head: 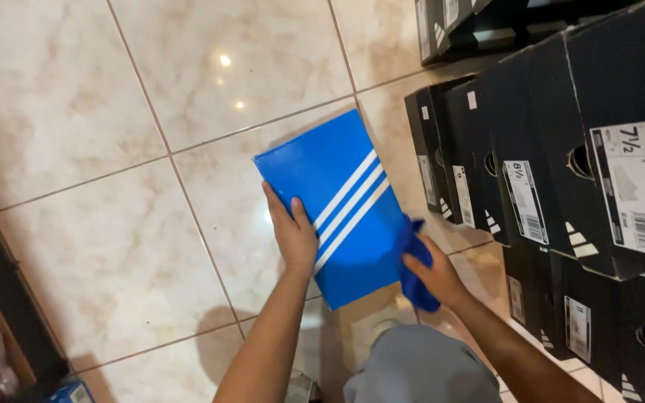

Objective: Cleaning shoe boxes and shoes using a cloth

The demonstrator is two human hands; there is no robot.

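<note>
Head view, looking down at floor.

Left hand (pixel 293 233): flat on top of the blue rectangular cardboard shoebox with three white diagonal stripes (pixel 337 201), fingers spread along its left edge, thumb on the lid. Grip is a hold/press, not a pinch. Box is lifted & tilted, long axis running upper-left to lower-right, over the glossy beige marble-look floor tiles (pixel 98 224).

Right hand (pixel 433 275): closed around a dark blue bunched cloth (pixel 416 263), pressed against the box's right lower edge. Cloth touching box; part of it hangs below the hand.

Box sits between both hands, roughly centre frame, just left of the stacked black cardboard shoeboxes with white size labels (pixel 561 172). Stack fills the right side, ends facing camera, several rows deep; more black boxes at top right. Blue box near the stack but apart from it.

Bottom centre: grey fabric-covered knee (pixel 419 369) of the person, under the right forearm.

Left edge: dark strip of furniture or frame (pixel 5 298), w/ blurred items behind it; can't tell what they are.
</note>
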